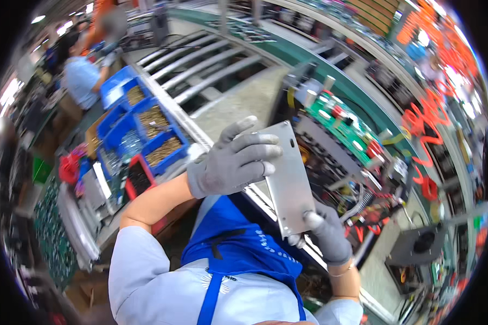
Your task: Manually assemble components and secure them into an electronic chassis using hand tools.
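A flat silver metal plate, with a slot near its far end and small holes at its corners, is held tilted in front of my body. My right hand, in a grey glove, grips its near end, with the thumb on the upper face and other fingers at the near edge. Across the plate's far left edge lie the outstretched fingers of my left hand, also gloved in grey; they are spread, with one finger raised off the plate. Behind the plate, a dark unit with a green circuit board sits on the line.
Blue bins with small brass-coloured parts stand at left, beside a red-edged tray. Metal rollers run beyond. Orange coiled hoses hang at right, above a dark panel with a round opening. Another person works at far left.
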{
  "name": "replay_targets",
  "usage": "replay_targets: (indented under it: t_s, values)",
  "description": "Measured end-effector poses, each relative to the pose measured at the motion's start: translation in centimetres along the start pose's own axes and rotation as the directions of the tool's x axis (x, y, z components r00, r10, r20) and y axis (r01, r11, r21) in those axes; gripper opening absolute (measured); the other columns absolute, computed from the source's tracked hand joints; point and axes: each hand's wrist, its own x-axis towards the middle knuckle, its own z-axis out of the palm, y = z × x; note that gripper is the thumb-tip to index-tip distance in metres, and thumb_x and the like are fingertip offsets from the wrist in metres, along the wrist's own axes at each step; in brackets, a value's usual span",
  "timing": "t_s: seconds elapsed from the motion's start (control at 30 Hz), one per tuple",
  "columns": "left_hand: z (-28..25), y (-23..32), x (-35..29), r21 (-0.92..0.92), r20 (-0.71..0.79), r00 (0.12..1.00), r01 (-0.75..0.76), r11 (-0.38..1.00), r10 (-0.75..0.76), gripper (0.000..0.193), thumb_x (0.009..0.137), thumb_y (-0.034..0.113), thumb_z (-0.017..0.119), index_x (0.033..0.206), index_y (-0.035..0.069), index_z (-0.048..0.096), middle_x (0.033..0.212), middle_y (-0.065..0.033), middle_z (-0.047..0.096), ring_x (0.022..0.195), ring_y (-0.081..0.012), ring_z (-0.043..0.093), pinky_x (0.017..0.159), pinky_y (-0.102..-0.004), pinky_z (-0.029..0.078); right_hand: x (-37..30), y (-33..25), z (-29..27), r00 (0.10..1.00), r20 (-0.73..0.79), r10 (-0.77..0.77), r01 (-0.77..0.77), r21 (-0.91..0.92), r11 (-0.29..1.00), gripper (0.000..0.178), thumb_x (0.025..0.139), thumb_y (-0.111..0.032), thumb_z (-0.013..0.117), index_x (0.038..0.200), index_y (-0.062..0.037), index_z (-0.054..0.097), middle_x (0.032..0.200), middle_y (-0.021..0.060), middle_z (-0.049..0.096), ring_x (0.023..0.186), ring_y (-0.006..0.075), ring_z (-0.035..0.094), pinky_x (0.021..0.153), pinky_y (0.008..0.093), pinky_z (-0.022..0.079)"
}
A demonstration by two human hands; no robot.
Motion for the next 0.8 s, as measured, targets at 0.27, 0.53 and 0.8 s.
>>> replay_targets:
  t_s: [0.27, 0.53, 0.8]
  values:
    - [9.5, 3.4, 7.5, -0.289, -0.046, 0.992, -0.126, 0.949, 0.118, 0.02, 0.08, 0.027, 0.065, 0.096, 0.016, 0.063, 0.119, -0.0066, 0.06, 0.118, -0.0228, 0.055, 0.113, -0.046, 0.026, -5.9, 4.7, -0.5, 0.859, -0.496, -0.126, 0.185, 0.072, 0.98, 0.042, 0.09, -0.034, 0.059, 0.096, 0.0071, 0.063, 0.076, 0.012, 0.066, 0.056, 0.0126, 0.061, 0.049, 0.0217, 0.048]
    - [12.0, 6.4, 8.7, -0.442, -0.089, 0.976, 0.14, 0.886, -0.198, 0.043, 0.078, 0.013, 0.07, 0.118, 0.008, 0.059, 0.126, -0.0116, 0.057, 0.111, -0.0332, 0.056, 0.097, -0.042, 0.044, -5.4, 1.7, -5.9, 0.45, -0.862, -0.233, 0.348, -0.071, 0.935, 0.03, 0.096, -0.024, 0.048, 0.097, 0.0028, 0.06, 0.08, 0.0122, 0.068, 0.055, 0.0083, 0.058, 0.045, 0.0205, 0.044]
    - [19.2, 10.1, 10.9, -0.441, 0.28, 0.951, 0.006, 0.898, 0.131, 0.049, 0.078, 0.012, 0.063, 0.125, 0.007, 0.05, 0.124, -0.0134, 0.054, 0.09, -0.0292, 0.061, 0.076, -0.0416, 0.049, -2.6, 0.8, -11.7, 0.554, -0.805, -0.214, 0.514, 0.129, 0.848, 0.031, 0.095, -0.026, 0.049, 0.094, 0.0029, 0.06, 0.073, 0.011, 0.065, 0.05, 0.0092, 0.053, 0.041, 0.0204, 0.038]
